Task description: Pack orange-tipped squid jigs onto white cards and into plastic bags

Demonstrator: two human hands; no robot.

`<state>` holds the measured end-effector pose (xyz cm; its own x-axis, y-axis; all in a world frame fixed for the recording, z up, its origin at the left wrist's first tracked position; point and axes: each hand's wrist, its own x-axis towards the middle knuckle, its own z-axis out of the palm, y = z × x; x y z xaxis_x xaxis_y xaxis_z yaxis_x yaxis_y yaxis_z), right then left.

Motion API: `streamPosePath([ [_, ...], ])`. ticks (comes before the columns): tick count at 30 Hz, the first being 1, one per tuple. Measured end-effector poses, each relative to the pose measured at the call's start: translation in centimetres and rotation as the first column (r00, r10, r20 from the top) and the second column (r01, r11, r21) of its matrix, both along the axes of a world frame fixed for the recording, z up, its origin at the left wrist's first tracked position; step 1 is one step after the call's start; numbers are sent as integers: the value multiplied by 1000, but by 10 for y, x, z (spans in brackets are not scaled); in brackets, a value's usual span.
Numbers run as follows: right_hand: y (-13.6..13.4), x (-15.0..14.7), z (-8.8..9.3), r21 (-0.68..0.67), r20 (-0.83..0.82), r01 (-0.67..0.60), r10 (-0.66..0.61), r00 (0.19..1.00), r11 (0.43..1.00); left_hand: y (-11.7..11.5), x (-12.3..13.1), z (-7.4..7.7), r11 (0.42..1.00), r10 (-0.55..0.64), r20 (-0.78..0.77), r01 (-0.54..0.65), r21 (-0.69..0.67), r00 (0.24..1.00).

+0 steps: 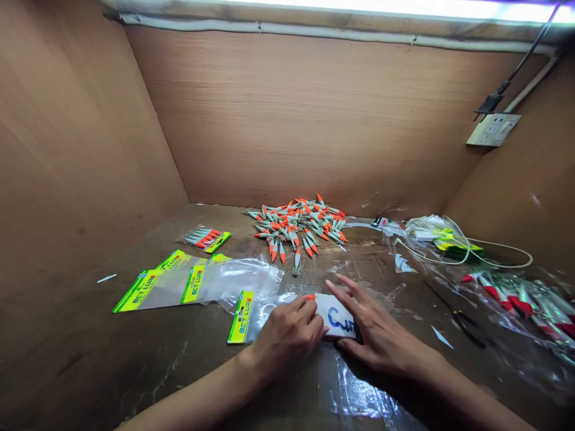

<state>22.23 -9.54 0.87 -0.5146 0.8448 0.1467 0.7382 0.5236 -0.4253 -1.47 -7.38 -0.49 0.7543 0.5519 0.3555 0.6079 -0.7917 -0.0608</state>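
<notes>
My left hand (287, 334) is curled, its fingertips pinched on the left end of a small white card with blue writing (336, 319), where an orange lure tip (309, 297) pokes out. My right hand (375, 326) lies over the card's right side with fingers stretched out flat. A clear bag with a yellow-green "BCT LURE" header (241, 317) lies just left of my left hand. A pile of orange-and-grey fishing lures (299, 227) sits further back on the worktop.
Several empty header bags (179, 282) lie at the left, and one filled bag (206, 238) behind them. At the right are scissors (458, 314), packed red lures (516, 299), a white cable (471, 245) and a wall socket (493, 129). Wooden walls enclose the bench.
</notes>
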Motion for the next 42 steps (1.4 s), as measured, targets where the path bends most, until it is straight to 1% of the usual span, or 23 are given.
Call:
streamPosePath([
  [2, 2, 0, 2, -9, 41, -43, 44, 998, 999, 2, -3, 2, 996, -52, 21, 54, -75, 998],
  [3, 3, 1, 2, -19, 49, -55, 56, 997, 998, 4, -6, 3, 990, -46, 49, 52, -128, 998],
  [5, 5, 3, -1, -37, 29, -46, 48, 998, 998, 12, -17, 6, 973, 22, 115, 6, -233, 993],
  [7, 6, 7, -6, -50, -20, -23, 22, 1000, 999, 22, -30, 7, 945, 96, 137, -47, -324, 986],
  [10, 8, 12, -14, -61, -88, -11, 6, 996, 998, 31, -46, 7, 895, 108, 101, -52, -442, 989],
  [12, 10, 15, -18, -76, -124, -8, -1, 992, 997, 32, -49, 9, 875, 100, 101, -39, -483, 990],
  [18, 17, 18, -21, -110, -231, -14, -12, 973, 994, 27, -41, 14, 896, 105, 101, -50, -441, 989],
  [25, 16, 13, -17, -89, -259, -8, -15, 966, 996, 32, -38, 7, 904, 117, 93, -68, -421, 989],
  [27, 15, 11, -16, -75, -269, -26, 5, 963, 997, 32, -30, 4, 906, 80, 113, -25, -422, 990],
  [29, 14, 9, -15, -54, -270, -44, 28, 962, 998, 33, -19, 2, 904, 6, 131, 50, -424, 991],
  [32, 11, 7, -14, 0, -278, -47, 45, 960, 999, 33, 1, 0, 885, -79, 153, 140, -445, 985],
  [34, 9, 6, -14, 50, -295, -25, 39, 955, 998, 33, 15, -1, 887, -76, 166, 143, -439, 983],
  [38, 3, 8, -13, 123, -316, -11, 50, 947, 992, 31, 35, -1, 935, -29, 152, 80, -345, 988],
  [40, -1, 10, -12, 158, -343, -2, 57, 937, 987, 30, 41, 5, 954, -16, 141, 57, -296, 990],
  [42, -5, 14, -9, 188, -408, 61, 22, 913, 980, 33, 42, 16, 962, -13, 162, 57, -267, 987],
])
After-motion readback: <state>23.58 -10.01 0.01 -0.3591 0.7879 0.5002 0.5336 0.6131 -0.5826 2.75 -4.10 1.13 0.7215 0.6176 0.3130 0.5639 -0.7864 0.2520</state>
